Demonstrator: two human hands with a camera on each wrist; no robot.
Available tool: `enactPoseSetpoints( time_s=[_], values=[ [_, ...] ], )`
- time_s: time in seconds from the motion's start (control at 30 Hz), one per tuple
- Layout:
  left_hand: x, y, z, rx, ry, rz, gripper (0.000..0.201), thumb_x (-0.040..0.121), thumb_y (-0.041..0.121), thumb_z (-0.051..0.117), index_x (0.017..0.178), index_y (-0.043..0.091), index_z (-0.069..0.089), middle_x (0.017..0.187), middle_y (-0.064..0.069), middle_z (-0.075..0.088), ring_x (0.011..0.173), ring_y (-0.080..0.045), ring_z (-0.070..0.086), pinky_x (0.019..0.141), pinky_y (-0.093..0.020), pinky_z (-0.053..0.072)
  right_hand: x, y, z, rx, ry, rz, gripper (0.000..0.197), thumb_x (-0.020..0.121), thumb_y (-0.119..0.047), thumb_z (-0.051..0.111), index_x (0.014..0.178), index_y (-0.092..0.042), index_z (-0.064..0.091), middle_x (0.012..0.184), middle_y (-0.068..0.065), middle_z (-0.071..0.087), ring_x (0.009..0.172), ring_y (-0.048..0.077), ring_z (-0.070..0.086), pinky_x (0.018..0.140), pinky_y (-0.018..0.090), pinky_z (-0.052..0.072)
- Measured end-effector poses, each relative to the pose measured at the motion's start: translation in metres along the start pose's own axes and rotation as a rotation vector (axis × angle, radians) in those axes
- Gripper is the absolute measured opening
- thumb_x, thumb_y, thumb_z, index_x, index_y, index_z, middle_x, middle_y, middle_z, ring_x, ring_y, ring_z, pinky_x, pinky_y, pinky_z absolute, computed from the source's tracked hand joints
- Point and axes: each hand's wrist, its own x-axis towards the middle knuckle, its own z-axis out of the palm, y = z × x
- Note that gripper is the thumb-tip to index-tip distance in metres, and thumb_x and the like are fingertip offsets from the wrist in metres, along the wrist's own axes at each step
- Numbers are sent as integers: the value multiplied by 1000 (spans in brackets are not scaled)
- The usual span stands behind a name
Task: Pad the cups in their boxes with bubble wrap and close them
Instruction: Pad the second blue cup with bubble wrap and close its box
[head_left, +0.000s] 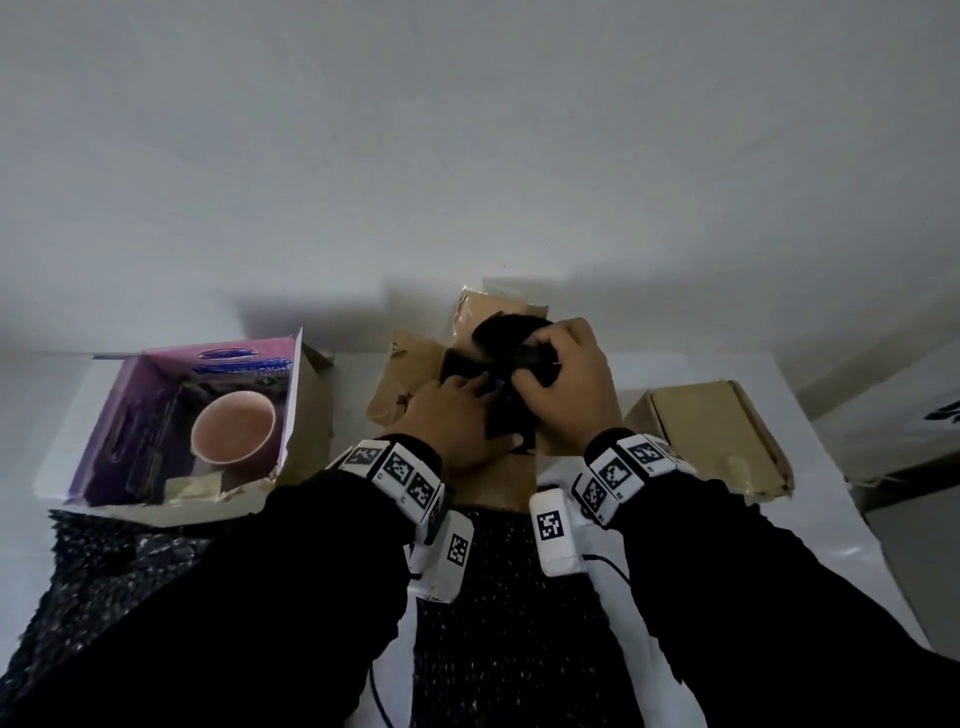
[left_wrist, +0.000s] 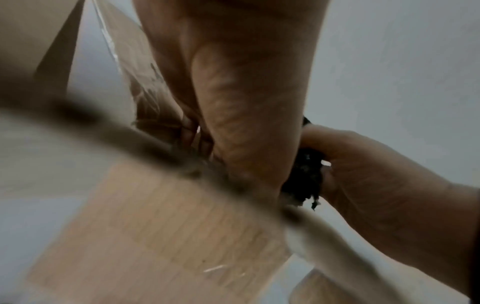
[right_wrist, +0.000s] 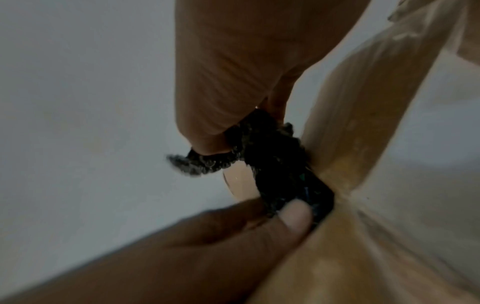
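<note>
An open brown cardboard box stands mid-table with its flaps spread. Both hands are inside its mouth, working a wad of black bubble wrap. My right hand grips the wrap from above, its fingers curled round the bunched wrap. My left hand reaches in beside it, and its thumb and a finger pinch the wrap's lower end against the box wall. A cup in this box is hidden. At the left, a pink cup sits in an open purple-lined box.
A closed brown box lies at the right on the white table. Sheets of black bubble wrap lie near me, one at the front middle and one at the front left. A wall rises behind the boxes.
</note>
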Motion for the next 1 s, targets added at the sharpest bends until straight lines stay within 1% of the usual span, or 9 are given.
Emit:
enactPoseSetpoints(
  time_s=[0.13,0.23,0.33,0.4,0.53,0.63,0.77,0.9,1.0],
  values=[
    [1,-1,4,29,119,7,69,89,70,34,143,27,39,141,-4,49,124,-25,47,96,-39,45,9,3,9,-282,-144,-147,17,80,-20,65,97,-15,64,110,2,56,89,22,57,71,26,40],
    [2,0,2,78,100,-17,76,88,73,30,141,21,43,136,-7,51,121,-25,46,96,-38,44,13,-5,13,-508,-214,-201,13,83,-14,57,95,-16,60,100,4,61,84,25,54,64,30,36],
    [1,-1,1,75,97,-11,78,88,73,30,141,17,45,146,-6,42,124,-25,43,98,-38,42,10,-18,16,-712,-287,-255,18,92,-14,44,101,-17,60,106,4,63,100,25,53,78,34,42],
    [2,-2,1,61,107,0,77,88,72,32,141,17,46,147,-4,40,123,-24,44,98,-38,43,8,-26,17,-837,-312,-228,23,97,-17,40,99,-19,63,110,2,62,113,26,47,85,35,38],
    [2,-5,3,45,124,1,74,88,71,33,139,18,47,142,-3,46,117,-22,47,94,-35,44,15,-36,30,-1020,-379,-167,28,94,-24,40,89,-20,67,93,-1,64,116,29,40,94,42,28],
    [0,-6,8,49,142,-11,74,89,71,31,138,18,48,140,-3,48,117,-22,47,96,-35,41,23,-30,41,-991,-431,-119,26,90,-27,38,106,-16,56,99,8,64,117,32,39,100,46,15],
    [-2,-6,13,43,130,-5,72,91,68,25,138,19,48,141,-4,47,121,-22,43,100,-37,37,25,-27,45,-930,-536,-79,27,85,-24,38,110,-17,46,103,8,61,120,29,31,95,44,14],
    [-6,-4,17,49,151,-14,71,92,68,21,130,19,55,137,-4,51,121,-23,42,98,-39,35,35,-26,21,-766,-664,-32,29,84,-22,49,112,-18,47,111,9,52,118,29,35,95,43,31],
    [-9,-4,18,60,171,-19,70,92,68,21,132,21,55,136,-4,51,121,-24,43,97,-39,36,30,-17,8,-509,-520,-13,34,82,-12,57,112,-18,42,103,12,50,97,32,50,73,40,46]
  ],
)
